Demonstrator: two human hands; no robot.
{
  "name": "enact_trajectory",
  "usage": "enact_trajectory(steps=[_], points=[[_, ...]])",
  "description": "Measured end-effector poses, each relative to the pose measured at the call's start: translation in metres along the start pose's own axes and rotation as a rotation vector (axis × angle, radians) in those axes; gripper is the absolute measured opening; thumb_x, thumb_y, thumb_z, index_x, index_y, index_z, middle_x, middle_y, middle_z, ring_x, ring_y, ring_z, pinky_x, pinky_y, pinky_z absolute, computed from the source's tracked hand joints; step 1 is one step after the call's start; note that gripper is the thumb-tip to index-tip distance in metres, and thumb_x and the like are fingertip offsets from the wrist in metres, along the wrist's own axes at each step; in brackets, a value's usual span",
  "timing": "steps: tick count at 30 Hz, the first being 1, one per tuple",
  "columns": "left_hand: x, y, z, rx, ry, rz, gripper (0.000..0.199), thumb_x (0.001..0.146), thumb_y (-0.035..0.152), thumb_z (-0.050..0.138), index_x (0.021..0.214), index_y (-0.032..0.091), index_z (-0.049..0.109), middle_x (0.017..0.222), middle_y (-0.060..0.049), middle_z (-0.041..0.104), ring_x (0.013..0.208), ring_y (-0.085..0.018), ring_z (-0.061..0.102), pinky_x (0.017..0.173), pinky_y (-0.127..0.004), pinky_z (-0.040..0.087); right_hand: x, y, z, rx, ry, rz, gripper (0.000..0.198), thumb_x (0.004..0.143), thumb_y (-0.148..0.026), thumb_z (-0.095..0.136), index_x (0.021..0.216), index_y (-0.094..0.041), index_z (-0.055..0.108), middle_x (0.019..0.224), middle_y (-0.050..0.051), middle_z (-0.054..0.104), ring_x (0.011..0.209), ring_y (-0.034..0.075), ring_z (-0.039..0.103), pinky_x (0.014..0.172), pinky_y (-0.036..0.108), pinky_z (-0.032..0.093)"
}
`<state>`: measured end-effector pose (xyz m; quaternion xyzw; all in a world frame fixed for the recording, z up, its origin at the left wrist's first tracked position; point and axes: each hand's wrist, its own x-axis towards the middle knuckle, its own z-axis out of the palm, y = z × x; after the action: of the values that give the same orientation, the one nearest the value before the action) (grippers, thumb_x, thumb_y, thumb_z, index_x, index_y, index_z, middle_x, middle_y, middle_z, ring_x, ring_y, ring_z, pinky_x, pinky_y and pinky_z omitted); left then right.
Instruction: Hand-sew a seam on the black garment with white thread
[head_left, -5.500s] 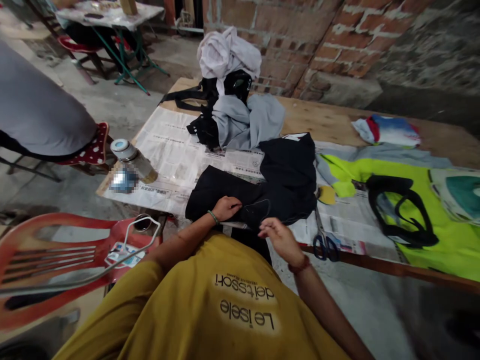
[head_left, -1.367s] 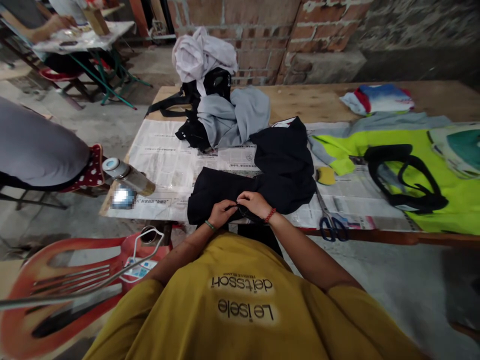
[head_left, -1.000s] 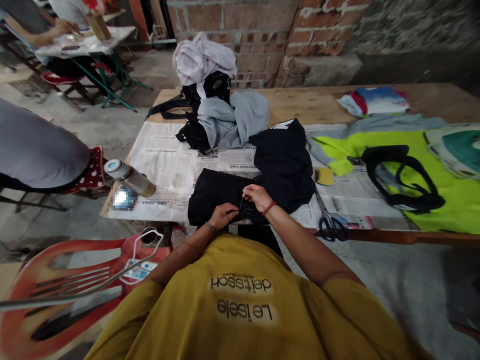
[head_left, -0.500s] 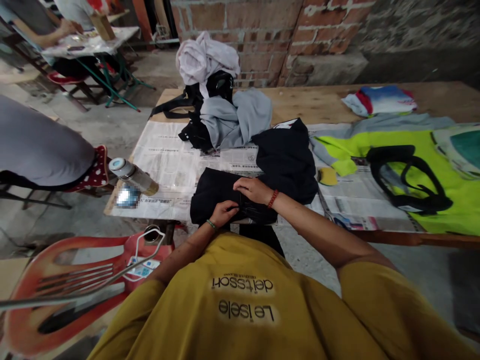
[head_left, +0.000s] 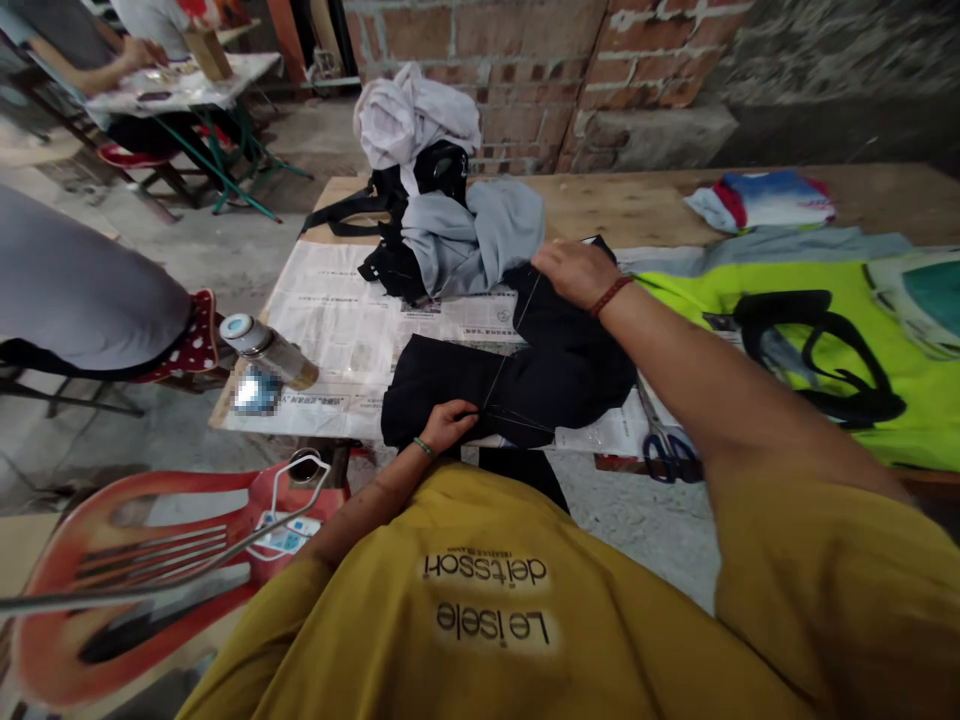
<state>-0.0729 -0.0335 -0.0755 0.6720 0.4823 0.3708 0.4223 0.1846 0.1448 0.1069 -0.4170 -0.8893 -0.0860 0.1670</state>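
Note:
A black garment lies folded over the near edge of the table in front of me. My left hand pinches the garment's fabric near that edge. A thin pale thread runs from the cloth beside my left fingertips towards my right hand. That hand is raised above the far part of the garment, its fingers pinched on the thread. Whether a needle is in those fingers is too small to see. Blue-handled scissors lie to the right of the garment, their handles over the table edge.
Newspaper covers part of the wooden table. Grey cloth and a bundled white cloth lie at the back. A bottle is at left; a neon yellow garment is at right. A red chair stands left. People sit nearby.
My right hand has moved from beside the left hand up, away and to the right, drawing the thread out long. The scissors' handles have come into view. My left hand has stayed in place.

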Motion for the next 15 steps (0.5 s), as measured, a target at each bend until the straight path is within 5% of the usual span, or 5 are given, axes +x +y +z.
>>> enact_trajectory(steps=[3, 6, 10, 15], points=[[0.0, -0.001, 0.0, -0.002, 0.003, 0.009, 0.013, 0.075, 0.023, 0.063, 0.083, 0.015, 0.07, 0.08, -0.003, 0.069, 0.075, -0.013, 0.062, 0.071, -0.022, 0.049, 0.009, 0.027, -0.03, -0.21, -0.022, -0.026, 0.025, 0.089, -0.007, 0.037, 0.073, -0.002, 0.056, 0.103, 0.017, 0.063, 0.108, 0.015, 0.052, 0.089, 0.029, 0.036], [0.0, -0.002, 0.001, -0.005, 0.008, 0.011, 0.013, 0.075, 0.022, 0.062, 0.082, 0.014, 0.07, 0.079, -0.003, 0.069, 0.074, -0.013, 0.062, 0.07, -0.022, 0.049, 0.014, 0.047, -0.064, -0.305, 0.047, 0.01, 0.042, 0.089, -0.015, 0.032, 0.047, -0.012, 0.033, 0.106, 0.018, 0.061, 0.109, 0.018, 0.052, 0.086, 0.03, 0.037], [0.001, -0.003, 0.001, 0.008, 0.005, 0.004, 0.013, 0.075, 0.022, 0.062, 0.082, 0.015, 0.07, 0.079, -0.003, 0.069, 0.073, -0.013, 0.062, 0.069, -0.022, 0.049, 0.015, 0.06, -0.11, -0.493, 0.083, 0.041, 0.042, 0.085, -0.019, 0.018, 0.047, -0.021, 0.002, 0.106, 0.021, 0.058, 0.103, 0.024, 0.053, 0.074, 0.035, 0.039], [0.001, -0.003, 0.0, 0.013, 0.005, 0.014, 0.013, 0.074, 0.025, 0.063, 0.081, 0.017, 0.07, 0.081, -0.002, 0.07, 0.076, -0.014, 0.063, 0.073, -0.024, 0.051, 0.005, 0.071, -0.154, -0.67, 0.182, 0.097, 0.041, 0.085, -0.026, 0.01, 0.051, -0.02, -0.011, 0.108, 0.019, 0.055, 0.098, 0.026, 0.053, 0.066, 0.038, 0.036]])
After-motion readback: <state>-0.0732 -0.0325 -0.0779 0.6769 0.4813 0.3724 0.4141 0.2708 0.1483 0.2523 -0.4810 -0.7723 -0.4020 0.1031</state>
